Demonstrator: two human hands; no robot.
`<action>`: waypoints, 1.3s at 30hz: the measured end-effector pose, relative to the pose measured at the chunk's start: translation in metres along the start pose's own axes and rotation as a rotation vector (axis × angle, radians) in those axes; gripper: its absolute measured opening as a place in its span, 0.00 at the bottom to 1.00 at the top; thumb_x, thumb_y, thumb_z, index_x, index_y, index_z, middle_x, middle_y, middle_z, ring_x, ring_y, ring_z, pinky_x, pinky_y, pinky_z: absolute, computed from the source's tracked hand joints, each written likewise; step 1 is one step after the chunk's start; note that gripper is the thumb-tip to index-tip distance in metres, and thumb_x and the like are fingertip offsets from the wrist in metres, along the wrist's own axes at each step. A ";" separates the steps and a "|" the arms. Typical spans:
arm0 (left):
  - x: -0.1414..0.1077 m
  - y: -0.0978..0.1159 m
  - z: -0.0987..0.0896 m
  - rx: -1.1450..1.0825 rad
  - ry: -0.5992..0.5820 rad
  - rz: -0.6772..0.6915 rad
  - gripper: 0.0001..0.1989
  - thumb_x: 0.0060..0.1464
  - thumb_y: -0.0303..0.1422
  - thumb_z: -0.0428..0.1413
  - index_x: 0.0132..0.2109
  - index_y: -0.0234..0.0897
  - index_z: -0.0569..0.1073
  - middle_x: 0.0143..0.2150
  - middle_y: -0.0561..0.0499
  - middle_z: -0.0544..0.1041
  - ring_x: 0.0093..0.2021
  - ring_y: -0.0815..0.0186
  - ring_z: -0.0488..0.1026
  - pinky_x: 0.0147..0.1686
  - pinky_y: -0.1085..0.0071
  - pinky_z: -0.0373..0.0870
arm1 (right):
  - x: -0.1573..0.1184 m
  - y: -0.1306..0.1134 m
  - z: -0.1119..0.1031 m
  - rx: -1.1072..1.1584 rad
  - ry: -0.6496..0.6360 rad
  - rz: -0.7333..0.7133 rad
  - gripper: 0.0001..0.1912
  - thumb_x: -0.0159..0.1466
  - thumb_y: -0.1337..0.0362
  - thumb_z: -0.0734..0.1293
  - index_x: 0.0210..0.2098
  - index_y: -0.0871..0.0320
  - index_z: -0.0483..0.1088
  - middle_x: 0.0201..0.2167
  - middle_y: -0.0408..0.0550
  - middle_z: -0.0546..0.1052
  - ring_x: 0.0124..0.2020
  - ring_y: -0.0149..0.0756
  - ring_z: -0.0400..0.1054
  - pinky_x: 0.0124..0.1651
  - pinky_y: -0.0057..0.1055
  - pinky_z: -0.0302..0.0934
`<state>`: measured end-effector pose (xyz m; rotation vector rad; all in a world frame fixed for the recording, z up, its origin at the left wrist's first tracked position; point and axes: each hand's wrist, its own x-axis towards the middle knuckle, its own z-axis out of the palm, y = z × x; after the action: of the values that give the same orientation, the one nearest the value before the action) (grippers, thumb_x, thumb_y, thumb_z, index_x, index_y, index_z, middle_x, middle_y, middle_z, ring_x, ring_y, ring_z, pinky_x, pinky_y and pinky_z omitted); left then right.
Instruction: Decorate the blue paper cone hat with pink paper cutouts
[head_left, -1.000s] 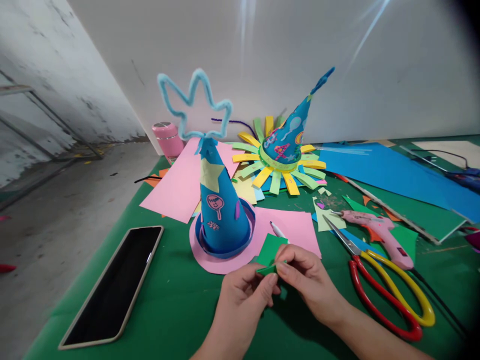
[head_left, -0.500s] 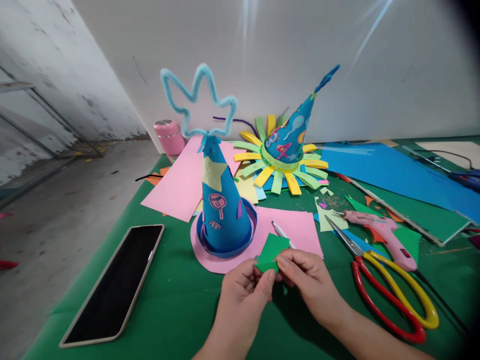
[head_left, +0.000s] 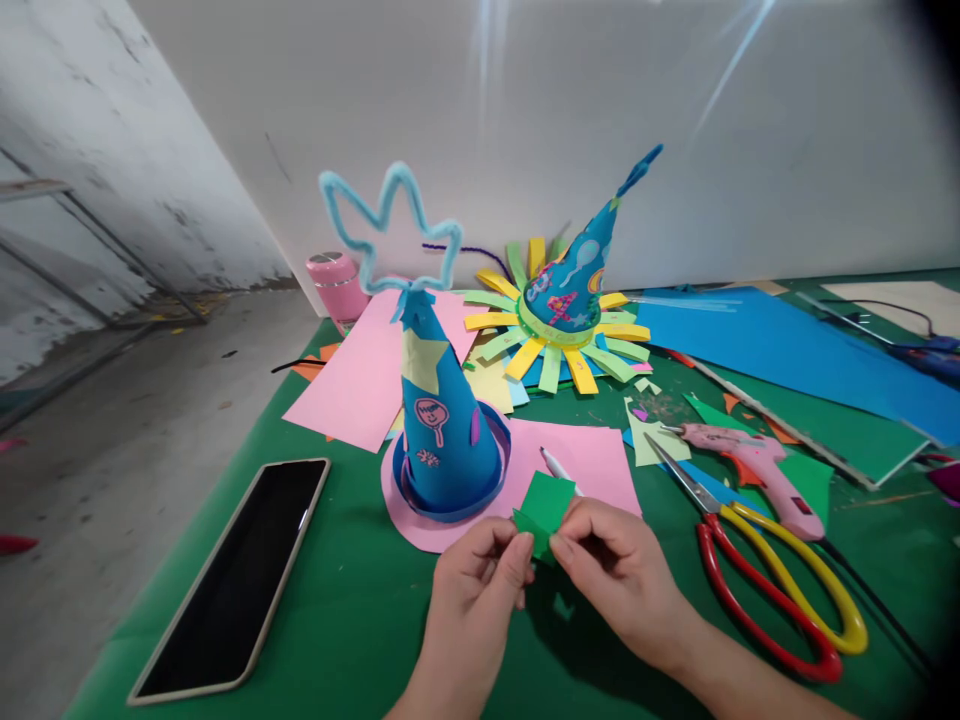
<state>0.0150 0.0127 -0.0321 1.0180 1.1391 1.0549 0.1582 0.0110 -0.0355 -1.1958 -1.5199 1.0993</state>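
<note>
A small piece of green paper [head_left: 549, 502] with a fold in it is held low in front of me. My left hand [head_left: 484, 590] pinches its lower left edge between thumb and fingers. On the other side, my right hand [head_left: 619, 570] grips the paper's right edge the same way. Just behind stands a blue paper cone hat [head_left: 450, 440], decorated with a yellow star and stickers and topped by a light blue pipe-cleaner star [head_left: 394, 225]. Its brim rests on pink paper [head_left: 600, 455], where a white marker [head_left: 555, 465] lies partly behind my right hand.
Scissors [head_left: 776, 585] with red and yellow handles and a pink glue gun [head_left: 757, 465] lie to the right. A phone [head_left: 232, 580] is at left. A second cone hat [head_left: 566, 290], a pink flask [head_left: 335, 285] and blue card [head_left: 795, 350] are further back.
My hands have shifted slightly; the thumbs sit further apart and the green paper's lower part is turned down more. The whole view has tilted a little.
</note>
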 end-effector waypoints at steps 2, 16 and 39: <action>0.001 -0.002 -0.002 -0.084 -0.005 0.002 0.05 0.48 0.33 0.57 0.28 0.36 0.72 0.22 0.56 0.67 0.20 0.75 0.60 0.21 0.79 0.57 | -0.002 0.001 -0.001 -0.045 -0.002 -0.056 0.11 0.60 0.64 0.60 0.22 0.58 0.61 0.19 0.39 0.61 0.20 0.27 0.54 0.23 0.26 0.49; 0.004 0.007 -0.011 -0.183 -0.103 0.105 0.06 0.50 0.27 0.55 0.26 0.36 0.72 0.27 0.54 0.65 0.28 0.72 0.60 0.27 0.76 0.57 | -0.004 -0.002 -0.003 -0.094 -0.072 -0.206 0.09 0.59 0.68 0.60 0.22 0.59 0.62 0.18 0.40 0.63 0.21 0.27 0.56 0.24 0.25 0.50; 0.002 0.008 -0.004 -0.277 0.004 -0.055 0.09 0.49 0.35 0.56 0.26 0.34 0.73 0.23 0.54 0.66 0.23 0.72 0.60 0.24 0.76 0.58 | -0.005 0.002 0.003 -0.013 -0.082 -0.066 0.11 0.60 0.63 0.59 0.22 0.58 0.60 0.18 0.40 0.61 0.21 0.28 0.54 0.24 0.27 0.50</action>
<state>0.0100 0.0168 -0.0249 0.7623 0.9858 1.1352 0.1568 0.0063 -0.0383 -1.1134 -1.6191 1.1083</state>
